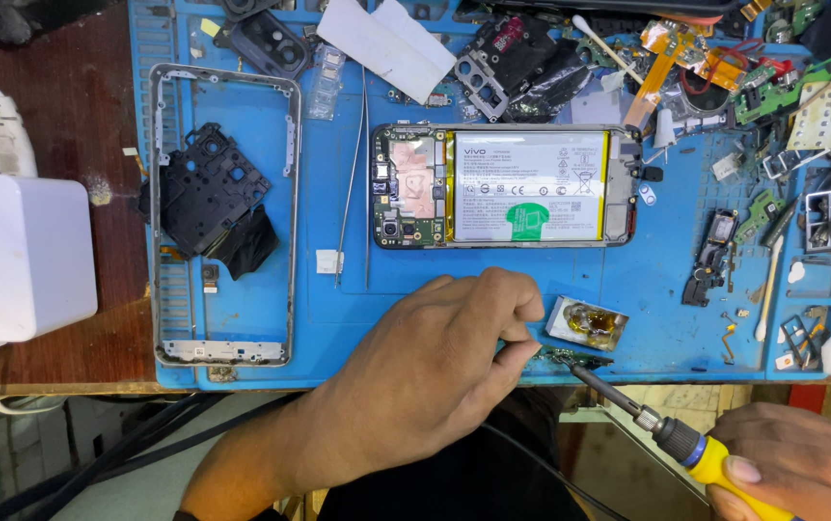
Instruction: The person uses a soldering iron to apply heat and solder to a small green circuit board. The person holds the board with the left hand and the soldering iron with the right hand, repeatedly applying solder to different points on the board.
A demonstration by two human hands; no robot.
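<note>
There is one view, from a camera on the person's head. It looks steeply down on the blue mat (338, 299) from close above, facing away from the body. The near table edge and both hands are at the bottom; the mat's far edge is cut off at the top

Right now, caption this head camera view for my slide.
Left hand steadies a small circuit board as right hand brings a soldering iron to it.
</note>
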